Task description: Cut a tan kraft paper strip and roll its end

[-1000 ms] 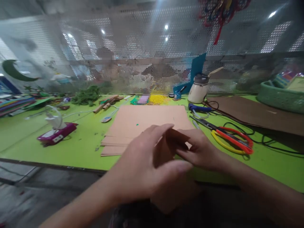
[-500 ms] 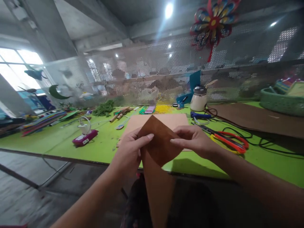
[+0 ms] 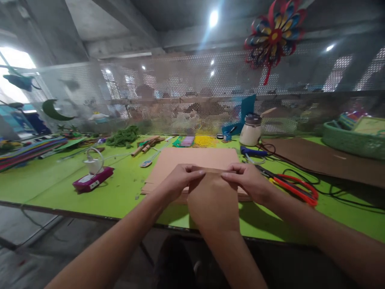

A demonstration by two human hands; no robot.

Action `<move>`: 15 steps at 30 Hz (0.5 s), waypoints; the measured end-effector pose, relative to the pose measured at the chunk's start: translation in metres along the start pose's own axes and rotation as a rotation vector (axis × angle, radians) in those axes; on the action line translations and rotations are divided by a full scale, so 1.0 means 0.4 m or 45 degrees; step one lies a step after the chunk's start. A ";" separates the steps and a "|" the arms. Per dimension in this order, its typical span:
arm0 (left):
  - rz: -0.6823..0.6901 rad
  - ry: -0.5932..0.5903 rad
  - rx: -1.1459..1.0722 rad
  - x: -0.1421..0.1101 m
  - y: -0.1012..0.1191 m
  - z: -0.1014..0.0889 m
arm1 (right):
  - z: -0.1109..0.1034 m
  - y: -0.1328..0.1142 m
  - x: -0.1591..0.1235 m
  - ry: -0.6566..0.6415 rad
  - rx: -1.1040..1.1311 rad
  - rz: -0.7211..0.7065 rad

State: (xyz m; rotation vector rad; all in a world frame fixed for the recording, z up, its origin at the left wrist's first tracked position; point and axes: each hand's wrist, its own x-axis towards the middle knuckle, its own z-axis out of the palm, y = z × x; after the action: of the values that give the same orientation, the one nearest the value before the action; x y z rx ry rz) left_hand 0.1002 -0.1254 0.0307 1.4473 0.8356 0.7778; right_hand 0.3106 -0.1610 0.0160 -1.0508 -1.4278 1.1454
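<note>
A long tan sheet of felt or paper point(image 3: 215, 208) hangs down in front of me over the near edge of the green table point(image 3: 60, 188). My left hand point(image 3: 180, 180) pinches its top left edge and my right hand point(image 3: 248, 182) pinches its top right edge. Both hands are closed on the sheet, thumbs toward each other. Just behind my hands a stack of the same tan sheets point(image 3: 195, 158) lies flat on the table.
Red and yellow handled scissors point(image 3: 293, 186) and black cables lie to the right. A white glue jar point(image 3: 251, 128), a green basket point(image 3: 353, 138), a brown sheet point(image 3: 319, 154), a magenta tape dispenser point(image 3: 93, 176) and coloured sheets at far left point(image 3: 27, 148) surround the stack. A mesh screen stands behind.
The folded brown corner seen half a second ago is gone. The sheet now hangs flat with a straight top edge. My hands have moved apart along that edge. The camera has tilted up.
</note>
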 end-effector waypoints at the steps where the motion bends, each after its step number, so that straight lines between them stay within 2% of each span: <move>1: -0.012 -0.020 0.021 0.015 -0.003 0.002 | -0.001 -0.001 -0.008 0.034 0.001 0.010; 5: 0.035 -0.118 -0.029 0.049 -0.024 0.026 | 0.002 -0.013 -0.066 0.129 0.074 0.026; 8: 0.202 -0.101 0.102 0.048 -0.021 0.036 | 0.025 -0.030 -0.128 0.080 0.056 -0.041; 10: 0.353 -0.060 0.202 0.029 -0.006 0.043 | 0.045 -0.045 -0.174 0.070 -0.090 -0.061; 12: 0.526 -0.006 0.244 -0.013 0.020 0.057 | 0.063 -0.067 -0.229 0.214 -0.317 -0.118; 14: 0.734 0.027 0.268 -0.081 0.058 0.078 | 0.074 -0.099 -0.292 0.444 -0.584 -0.254; 15: 0.810 -0.006 0.298 -0.121 0.080 0.090 | 0.078 -0.118 -0.325 0.546 -0.705 -0.334</move>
State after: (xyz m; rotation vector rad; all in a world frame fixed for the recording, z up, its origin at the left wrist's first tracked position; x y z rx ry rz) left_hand 0.1077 -0.1856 0.0617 1.9597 0.4634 1.1740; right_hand 0.2958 -0.3001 0.0380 -1.3397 -1.5019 0.3022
